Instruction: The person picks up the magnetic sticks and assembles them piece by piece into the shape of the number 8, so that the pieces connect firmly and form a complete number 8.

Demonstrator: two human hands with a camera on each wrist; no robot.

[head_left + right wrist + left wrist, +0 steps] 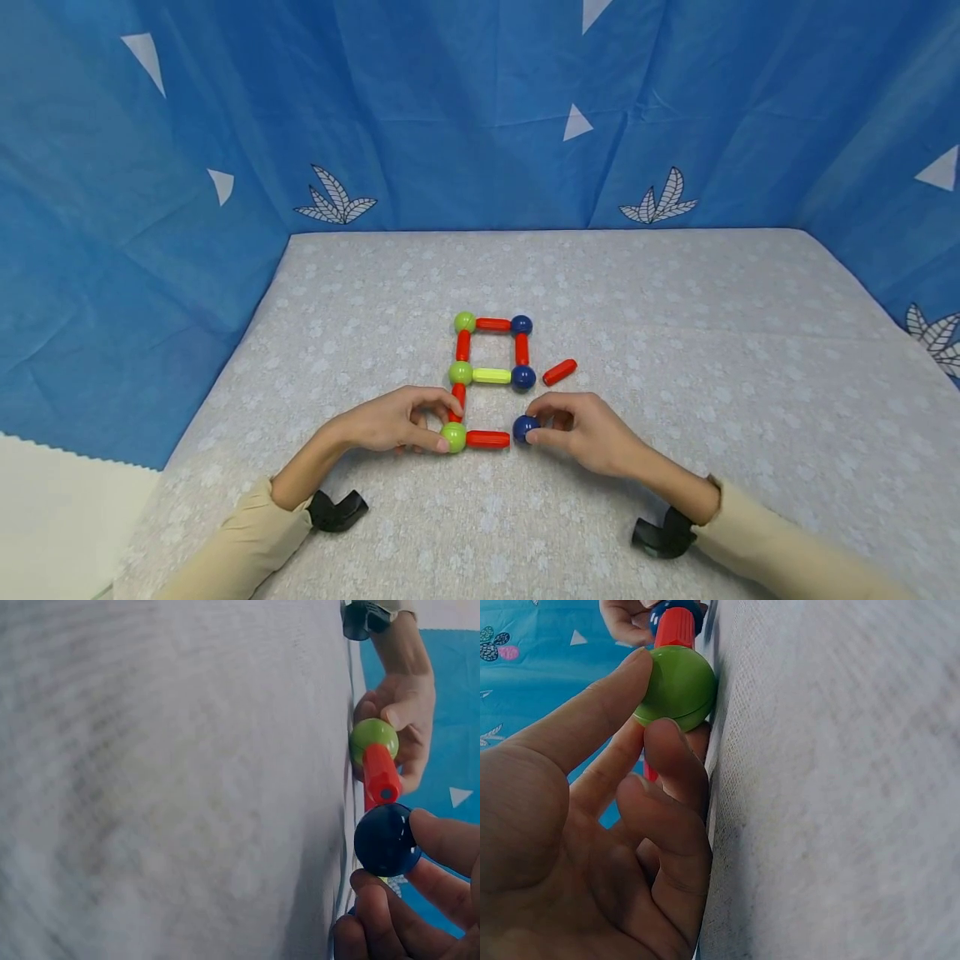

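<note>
Near the middle of the table, my left hand (401, 419) grips the lower green ball (453, 437) of a frame of balls and rods. A red rod (487, 439) sticks out to the right from that ball, its far end free. My right hand (588, 432) pinches a dark blue ball (525, 429) between thumb and fingers, a small gap away from the rod's end. In the right wrist view the blue ball (387, 841) sits just before the rod's tip (384, 793). The left wrist view shows the thumb against the green ball (679, 686).
Above the hands, the frame's closed square has green balls (461, 373) on the left, blue balls (522, 377) on the right, and a yellow-green rod (492, 376) as its lower side. A loose red rod (559, 372) lies to its right. Patterned cloth (360, 292) covers the table.
</note>
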